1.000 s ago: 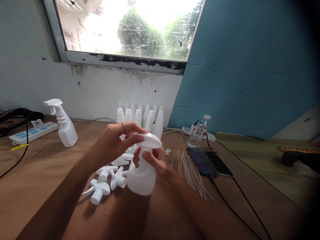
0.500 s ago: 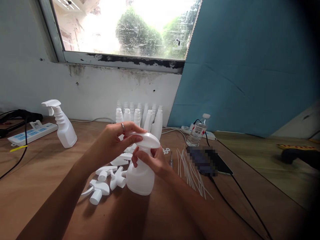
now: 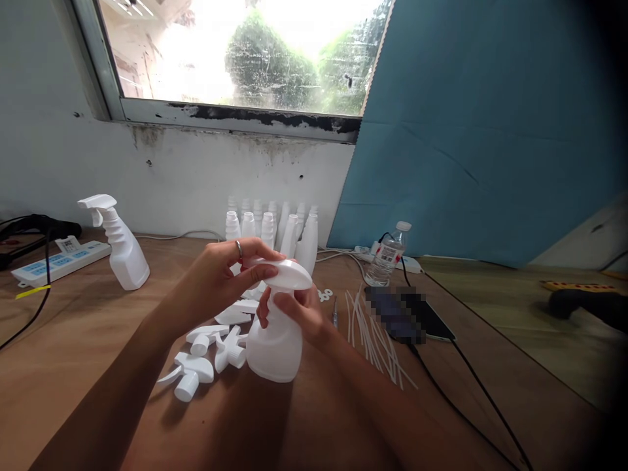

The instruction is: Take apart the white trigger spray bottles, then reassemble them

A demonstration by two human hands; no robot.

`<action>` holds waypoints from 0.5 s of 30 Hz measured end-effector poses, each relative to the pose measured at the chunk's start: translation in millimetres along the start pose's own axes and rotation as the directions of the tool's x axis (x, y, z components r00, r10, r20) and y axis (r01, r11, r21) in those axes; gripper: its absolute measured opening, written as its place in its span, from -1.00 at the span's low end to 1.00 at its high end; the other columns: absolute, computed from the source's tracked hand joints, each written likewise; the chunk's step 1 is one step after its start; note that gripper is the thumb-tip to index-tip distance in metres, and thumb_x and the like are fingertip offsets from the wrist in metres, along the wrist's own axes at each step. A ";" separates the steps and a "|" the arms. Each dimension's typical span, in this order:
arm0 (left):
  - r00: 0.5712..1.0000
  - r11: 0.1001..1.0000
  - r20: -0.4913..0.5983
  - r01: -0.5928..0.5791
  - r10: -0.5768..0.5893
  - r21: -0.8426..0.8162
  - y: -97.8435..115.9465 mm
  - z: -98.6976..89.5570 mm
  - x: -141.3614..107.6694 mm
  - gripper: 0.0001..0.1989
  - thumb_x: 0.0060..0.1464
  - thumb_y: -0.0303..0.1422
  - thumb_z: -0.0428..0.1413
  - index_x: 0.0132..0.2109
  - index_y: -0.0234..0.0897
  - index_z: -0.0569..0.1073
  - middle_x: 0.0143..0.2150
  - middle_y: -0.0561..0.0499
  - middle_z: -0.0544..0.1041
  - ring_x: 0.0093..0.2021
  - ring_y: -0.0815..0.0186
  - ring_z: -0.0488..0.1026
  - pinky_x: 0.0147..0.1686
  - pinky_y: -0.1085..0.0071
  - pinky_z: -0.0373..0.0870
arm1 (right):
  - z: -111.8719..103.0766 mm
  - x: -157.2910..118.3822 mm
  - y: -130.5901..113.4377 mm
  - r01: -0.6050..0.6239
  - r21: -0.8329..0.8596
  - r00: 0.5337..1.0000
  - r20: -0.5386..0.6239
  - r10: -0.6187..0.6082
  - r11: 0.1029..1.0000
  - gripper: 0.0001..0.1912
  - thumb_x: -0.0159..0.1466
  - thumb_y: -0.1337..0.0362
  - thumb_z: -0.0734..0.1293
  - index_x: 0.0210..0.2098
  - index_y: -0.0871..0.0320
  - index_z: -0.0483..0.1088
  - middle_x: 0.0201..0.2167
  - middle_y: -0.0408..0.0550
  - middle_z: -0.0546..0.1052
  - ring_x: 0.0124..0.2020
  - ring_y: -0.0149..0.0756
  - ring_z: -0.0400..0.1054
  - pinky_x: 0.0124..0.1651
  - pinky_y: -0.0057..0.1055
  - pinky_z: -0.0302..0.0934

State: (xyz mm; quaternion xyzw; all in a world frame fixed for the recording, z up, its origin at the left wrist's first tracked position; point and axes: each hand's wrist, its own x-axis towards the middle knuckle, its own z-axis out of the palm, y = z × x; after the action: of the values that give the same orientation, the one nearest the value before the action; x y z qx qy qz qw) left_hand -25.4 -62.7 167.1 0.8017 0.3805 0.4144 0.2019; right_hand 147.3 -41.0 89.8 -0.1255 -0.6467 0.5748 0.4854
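A white spray bottle [image 3: 275, 350] stands upright on the table in front of me, with a white trigger spray head [image 3: 290, 275] on top of its neck. My left hand [image 3: 240, 265], a ring on one finger, grips the spray head from the left between thumb and fingers. Lower down, my right hand [image 3: 299, 311] is closed around the bottle's neck, its thumb near the collar. The fingers hide the joint between head and neck. Several loose trigger spray heads [image 3: 193, 376] lie left of the bottle.
Several open white bottles [image 3: 267, 229] stand behind my hands. Thin white tubes [image 3: 370, 333], a small screwdriver [image 3: 335, 313] and white rings [image 3: 324, 296] lie to the right, near a water bottle [image 3: 387, 258] and a phone [image 3: 429, 317]. An assembled spray bottle [image 3: 126, 255] and power strip [image 3: 61, 261] stand left.
Both hands keep their hold on the spray head and bottle. The right thumb and fingers have shifted slightly at the neck. The whole view has moved a little.
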 end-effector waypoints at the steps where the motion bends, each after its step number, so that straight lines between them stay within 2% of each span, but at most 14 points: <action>1: 1.000 1.000 0.004 0.000 0.000 0.002 -0.2 -0.1 -0.1 -0.79 0.16 -0.22 0.11 -0.15 -0.22 0.53 -0.44 0.07 0.48 -0.45 0.41 0.36 -0.45 0.49 0.29 | 0.2 0.0 -0.4 -0.013 -0.045 1.000 -0.013 0.012 0.999 -0.55 0.21 0.09 0.37 -0.03 0.14 0.17 -0.51 -0.15 0.45 -0.52 -0.31 0.36 -0.41 -0.31 0.26; 3: 1.000 1.000 0.010 0.003 -0.003 0.011 -0.3 -0.2 -0.2 -0.79 0.16 -0.22 0.12 -0.16 -0.21 0.53 -0.45 0.08 0.47 -0.46 0.42 0.34 -0.45 0.50 0.29 | 0.2 -0.2 -0.2 -0.001 -0.052 1.000 -0.008 0.001 0.999 -0.56 0.21 0.09 0.37 -0.04 0.13 0.17 -0.51 -0.15 0.44 -0.52 -0.31 0.36 -0.40 -0.30 0.26; 7: 1.000 1.000 0.003 0.009 -0.009 0.024 1.3 -0.7 0.0 -0.80 0.16 -0.22 0.12 -0.16 -0.21 0.53 -0.42 0.07 0.49 -0.44 0.43 0.34 -0.44 0.51 0.30 | -0.3 -1.1 0.8 0.052 0.079 0.998 0.037 -0.055 0.995 -0.60 0.25 0.01 0.29 -0.08 0.15 0.18 -0.50 -0.13 0.43 -0.52 -0.31 0.34 -0.43 -0.30 0.25; 11: 1.000 1.000 0.012 0.000 0.000 0.011 1.9 -0.9 0.8 -0.79 0.16 -0.22 0.11 -0.17 -0.23 0.53 -0.44 0.06 0.48 -0.46 0.43 0.34 -0.48 0.52 0.29 | 0.2 -1.8 -0.8 0.015 -0.069 1.000 0.013 -0.014 0.997 -0.65 0.23 0.06 0.33 -0.16 0.17 0.24 -0.53 -0.11 0.44 -0.50 -0.30 0.35 -0.39 -0.32 0.23; 15: 1.000 1.000 0.008 -0.009 0.009 0.013 0.6 -1.0 1.0 -0.80 0.16 -0.23 0.11 -0.17 -0.24 0.53 -0.43 0.06 0.49 -0.46 0.42 0.35 -0.46 0.51 0.31 | -0.6 -2.3 2.1 0.051 0.059 0.998 0.035 -0.054 0.997 -0.60 0.25 -0.01 0.28 -0.13 0.18 0.23 -0.48 -0.09 0.42 -0.51 -0.31 0.33 -0.42 -0.31 0.25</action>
State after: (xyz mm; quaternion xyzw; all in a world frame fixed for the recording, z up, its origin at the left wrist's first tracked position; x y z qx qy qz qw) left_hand -25.7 -62.4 168.6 0.8065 0.3786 0.4095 0.1963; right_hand 148.1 -41.7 86.8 -0.0837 -0.6415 0.5827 0.4918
